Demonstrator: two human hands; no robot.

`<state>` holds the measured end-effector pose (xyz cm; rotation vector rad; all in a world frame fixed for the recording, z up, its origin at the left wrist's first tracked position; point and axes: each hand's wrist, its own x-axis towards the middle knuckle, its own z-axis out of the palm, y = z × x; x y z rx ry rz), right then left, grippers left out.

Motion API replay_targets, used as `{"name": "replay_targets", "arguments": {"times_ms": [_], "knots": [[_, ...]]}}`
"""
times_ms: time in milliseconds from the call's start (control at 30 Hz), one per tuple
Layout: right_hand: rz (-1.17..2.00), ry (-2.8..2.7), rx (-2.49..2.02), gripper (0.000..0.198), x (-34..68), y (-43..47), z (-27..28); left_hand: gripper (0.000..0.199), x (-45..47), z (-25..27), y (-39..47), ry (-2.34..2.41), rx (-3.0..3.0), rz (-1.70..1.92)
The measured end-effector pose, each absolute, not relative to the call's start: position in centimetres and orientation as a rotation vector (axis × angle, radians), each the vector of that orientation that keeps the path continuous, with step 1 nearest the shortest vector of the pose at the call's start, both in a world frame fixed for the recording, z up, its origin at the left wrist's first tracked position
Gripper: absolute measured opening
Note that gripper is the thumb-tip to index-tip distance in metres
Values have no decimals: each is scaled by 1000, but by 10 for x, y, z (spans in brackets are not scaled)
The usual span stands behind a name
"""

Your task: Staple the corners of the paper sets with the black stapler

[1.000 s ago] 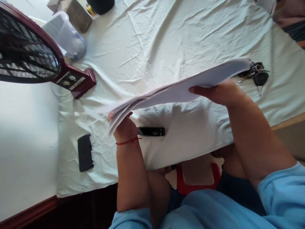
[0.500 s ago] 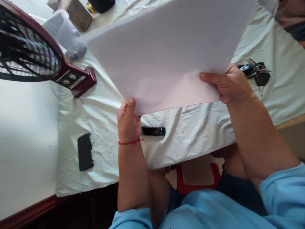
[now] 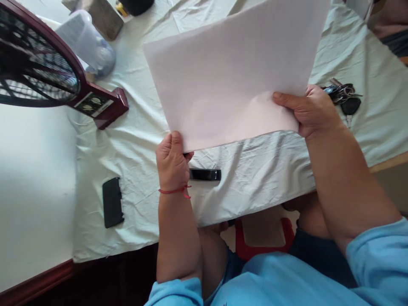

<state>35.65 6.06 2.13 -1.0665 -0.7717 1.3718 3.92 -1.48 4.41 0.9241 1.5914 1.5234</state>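
Note:
White paper (image 3: 229,80), perhaps more than one sheet, is held up above the cloth-covered table. My left hand (image 3: 173,159) pinches its near left corner, thumb on top. At the near right edge, my right hand (image 3: 314,111) grips the paper with its thumb lying across the upper face and the other fingers hidden below. A slim black stapler-like object (image 3: 205,174) lies on the cloth just right of my left wrist, partly covered by it. Close by my right hand rests a bunch of keys (image 3: 347,98).
On the left are a dark red electric mosquito racket (image 3: 103,106) and a flat black case (image 3: 112,202). Behind the racket stand a clear plastic container (image 3: 92,44) and a greyish block (image 3: 101,19). A red-edged stool (image 3: 264,250) shows below the table's front edge (image 3: 255,208).
The paper has tilted lower, and its far left corner has moved right and toward me. My right hand has shifted slightly right; both hands keep their hold.

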Motion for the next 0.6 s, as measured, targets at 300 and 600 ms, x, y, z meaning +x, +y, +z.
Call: {"name": "replay_targets", "arguments": {"times_ms": [300, 600], "knots": [[1347, -785, -1065, 62, 360, 61, 25, 59, 40, 45, -16, 1496, 1139, 1566], [1284, -742, -951, 50, 358, 60, 26, 71, 41, 50, -19, 1346, 1097, 1444]]}}
